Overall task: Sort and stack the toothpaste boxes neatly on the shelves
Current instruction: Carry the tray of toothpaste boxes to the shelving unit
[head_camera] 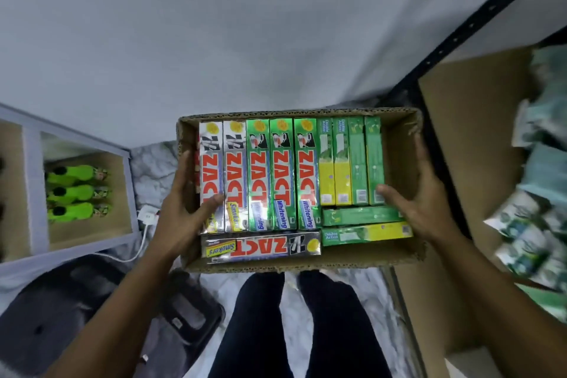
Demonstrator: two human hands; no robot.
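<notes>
Both hands grasped one cardboard carton in front of the person's legs. The left hand clasped its left wall with the thumb hooked over onto a silver toothpaste box. The right hand clasped the right wall, its thumb touching the outermost small green box. All the toothpaste boxes lay flat inside the carton. Nine ran lengthwise away from the person, their logo ends at the far wall: two silver, three green Whitening boxes, and four small green ones. Three lay crosswise along the near wall: a silver Smokers box and two green boxes. The brown shelf board lay just right of the carton, so the right hand was nearer. Setting the carton down there probably called for a swing to the right.
</notes>
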